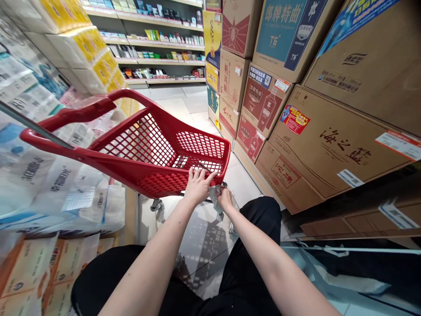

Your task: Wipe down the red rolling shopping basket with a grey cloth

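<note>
A red plastic shopping cart (158, 169) with latticed sides stands in the aisle before my knees, its handle toward the left. My left hand (197, 186) grips the cart's near rim close to its right-hand corner, fingers laid over the edge. Just right of it and lower, my right hand (225, 199) is closed on a crumpled grey cloth (215, 199) against the cart's lower corner. The fingertips of my right hand are partly hidden by the cloth. A caster wheel (156, 204) shows under the cart's near side.
Stacked cardboard cartons (302, 131) line the right side. Yellow-and-white tissue packs (95, 48) and plastic-wrapped packages (59, 184) rise on the left. Shelves (161, 41) of bottles and tubes stand at the back. Pale floor tiles (184, 105) run between them. A glass-edged case (348, 252) is at lower right.
</note>
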A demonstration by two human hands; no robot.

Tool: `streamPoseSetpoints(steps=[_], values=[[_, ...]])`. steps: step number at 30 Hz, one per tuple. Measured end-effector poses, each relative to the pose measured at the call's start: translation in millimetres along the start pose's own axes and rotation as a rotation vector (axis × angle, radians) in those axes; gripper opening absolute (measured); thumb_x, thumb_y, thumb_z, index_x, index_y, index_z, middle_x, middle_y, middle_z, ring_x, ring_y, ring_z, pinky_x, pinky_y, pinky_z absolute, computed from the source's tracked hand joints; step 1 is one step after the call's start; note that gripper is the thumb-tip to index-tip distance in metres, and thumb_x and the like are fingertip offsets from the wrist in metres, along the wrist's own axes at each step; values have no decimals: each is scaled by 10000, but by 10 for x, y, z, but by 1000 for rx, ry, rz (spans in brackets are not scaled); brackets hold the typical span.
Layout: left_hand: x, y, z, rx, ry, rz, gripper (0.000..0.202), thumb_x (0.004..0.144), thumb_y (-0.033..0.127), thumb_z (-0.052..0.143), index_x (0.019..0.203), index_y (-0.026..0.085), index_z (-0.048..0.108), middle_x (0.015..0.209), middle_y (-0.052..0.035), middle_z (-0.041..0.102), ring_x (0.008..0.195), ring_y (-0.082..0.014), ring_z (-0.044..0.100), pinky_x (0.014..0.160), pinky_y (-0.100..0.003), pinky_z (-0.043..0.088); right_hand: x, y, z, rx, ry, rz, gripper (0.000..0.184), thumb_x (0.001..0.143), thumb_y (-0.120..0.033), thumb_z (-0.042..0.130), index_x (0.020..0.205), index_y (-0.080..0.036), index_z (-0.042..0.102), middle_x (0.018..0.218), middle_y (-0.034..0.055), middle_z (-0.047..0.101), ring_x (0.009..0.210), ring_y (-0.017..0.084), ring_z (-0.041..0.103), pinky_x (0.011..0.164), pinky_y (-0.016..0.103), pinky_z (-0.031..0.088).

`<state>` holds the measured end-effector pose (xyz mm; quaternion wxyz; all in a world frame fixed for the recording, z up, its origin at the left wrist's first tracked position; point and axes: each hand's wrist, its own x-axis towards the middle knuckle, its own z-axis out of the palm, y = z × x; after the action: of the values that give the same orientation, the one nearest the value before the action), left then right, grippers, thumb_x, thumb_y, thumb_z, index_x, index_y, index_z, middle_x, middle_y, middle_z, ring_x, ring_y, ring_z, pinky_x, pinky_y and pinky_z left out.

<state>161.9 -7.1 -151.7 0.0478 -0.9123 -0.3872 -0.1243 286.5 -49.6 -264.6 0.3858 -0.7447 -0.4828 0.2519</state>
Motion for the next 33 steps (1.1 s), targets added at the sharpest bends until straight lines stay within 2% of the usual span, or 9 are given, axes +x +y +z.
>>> streamPoseSetpoints(steps=[5,7,10,18,26,30,33], values=[[-13,1,18,2,10,-1,654,695,147,526,1323,313,458,1204,-94,515,1208,-298,383,1121,-567,66,-27,-40,-100,103,301,-53,236,832,-148,436,915,-152,658,1001,104,655,914,188,603,847,273,436],[-21,5,22,-3,19,-9,619,711,171,526,1313,306,467,1218,-96,510,1212,-299,382,1122,-567,59,-33,-43,-141,109,331,-103,227,837,-163,432,896,-157,652,1019,109,642,933,189,592,869,278,427],[-37,12,16,-8,14,-17,618,709,181,534,1310,313,467,1222,-92,511,1219,-298,379,1124,-566,54,-49,-32,-157,95,302,-116,203,838,-187,445,898,-168,637,992,102,640,922,192,586,867,285,421],[-58,19,-3,1,13,-18,643,686,168,540,1310,305,470,1195,-91,521,1206,-296,386,1124,-567,43,48,-114,-122,30,342,10,152,817,-245,482,894,-172,590,948,93,634,885,195,567,802,280,420],[-43,42,-25,4,-15,-34,661,658,143,542,1295,306,476,1182,-91,527,1201,-299,389,1125,-567,35,214,-45,-117,-125,81,241,160,710,-198,578,826,-149,676,788,76,687,700,173,606,637,244,424],[-30,42,-12,9,-14,-37,648,656,148,550,1284,297,488,1177,-94,526,1197,-301,392,1126,-570,37,262,-61,-152,-135,50,233,127,683,-188,602,766,-146,689,773,82,694,691,182,620,619,244,421],[-20,30,7,-9,-1,-35,638,653,155,555,1276,281,500,1176,-100,521,1199,-304,388,1127,-567,34,217,-74,-159,-119,103,169,181,739,-247,574,845,-161,693,826,89,703,738,188,632,654,249,432]])
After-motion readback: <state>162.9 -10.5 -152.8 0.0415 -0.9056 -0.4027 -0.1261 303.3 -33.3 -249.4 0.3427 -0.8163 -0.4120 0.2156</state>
